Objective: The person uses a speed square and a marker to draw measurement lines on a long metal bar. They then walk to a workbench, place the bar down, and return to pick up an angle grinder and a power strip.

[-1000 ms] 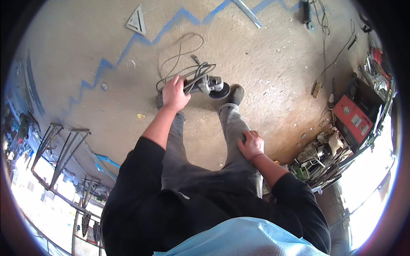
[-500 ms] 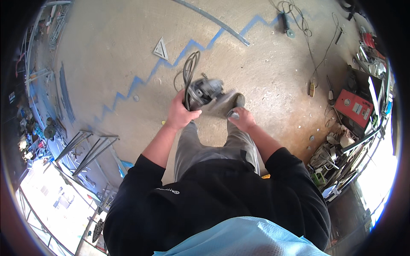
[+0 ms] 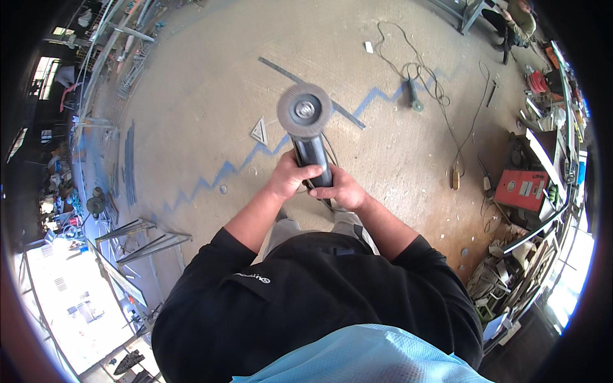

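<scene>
An angle grinder [image 3: 311, 152] is held up in front of me, its dark cylindrical body between my two hands. Its round flap-edged disc [image 3: 304, 96] faces up at the far end. My left hand [image 3: 292, 175] wraps the left side of the body, thumb laid across it. From the right, my right hand [image 3: 341, 190] closes round the near end of the same body. Behind the tool a dark cord [image 3: 331, 152] loops down. Part of each hand's fingers is hidden beneath the grinder.
On the concrete floor lie a triangular set square [image 3: 259, 132], a long metal bar [image 3: 350, 116] and another grinder [image 3: 412, 94] with looping cord. A red-fronted machine [image 3: 520, 189] stands at right, metal frames [image 3: 150, 246] at left. Another person [image 3: 520, 24] is at far right.
The grinder has swung upright and away from me, its disc turned up into view. My right hand has moved left from near my leg onto the grinder; my left hand keeps hold.
</scene>
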Demonstrator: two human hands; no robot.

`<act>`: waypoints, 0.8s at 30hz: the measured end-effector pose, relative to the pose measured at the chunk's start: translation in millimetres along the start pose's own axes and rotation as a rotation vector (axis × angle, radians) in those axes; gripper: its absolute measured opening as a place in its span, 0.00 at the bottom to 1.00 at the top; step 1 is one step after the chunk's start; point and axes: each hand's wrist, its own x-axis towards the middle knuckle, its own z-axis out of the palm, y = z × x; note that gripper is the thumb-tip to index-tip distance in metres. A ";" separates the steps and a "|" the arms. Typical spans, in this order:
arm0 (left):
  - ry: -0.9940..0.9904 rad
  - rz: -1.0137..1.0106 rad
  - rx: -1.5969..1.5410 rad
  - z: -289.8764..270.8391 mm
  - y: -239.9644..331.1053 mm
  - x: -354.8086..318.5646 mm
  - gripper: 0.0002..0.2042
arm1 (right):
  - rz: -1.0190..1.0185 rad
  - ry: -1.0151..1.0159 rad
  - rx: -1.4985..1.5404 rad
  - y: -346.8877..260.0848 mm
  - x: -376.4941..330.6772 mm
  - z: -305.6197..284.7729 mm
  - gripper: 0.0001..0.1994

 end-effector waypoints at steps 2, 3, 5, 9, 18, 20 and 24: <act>-0.038 0.008 0.141 14.5 9.0 -4.9 0.27 | -0.002 0.062 -0.183 -19.0 -13.4 -2.5 0.32; -0.059 0.055 0.178 20.8 13.7 -5.7 0.26 | -0.032 0.036 -0.164 -28.3 -21.4 -5.6 0.32; -0.097 0.122 0.259 30.9 23.0 -5.7 0.24 | -0.048 0.027 -0.165 -45.4 -37.6 -12.1 0.33; -0.096 0.196 0.079 41.4 31.4 -1.5 0.20 | -0.139 0.077 -0.057 -69.0 -60.9 -19.7 0.33; 0.195 -0.037 0.612 -5.9 35.1 11.7 0.26 | -0.075 0.251 -0.062 -95.1 -92.9 -5.9 0.28; -0.074 -0.015 0.256 -1.3 36.2 2.8 0.38 | -0.073 0.282 -0.177 -100.3 -91.0 11.4 0.26; -0.361 0.122 -0.121 25.2 38.4 -15.4 0.49 | -0.024 0.266 -0.413 -106.6 -76.7 62.1 0.27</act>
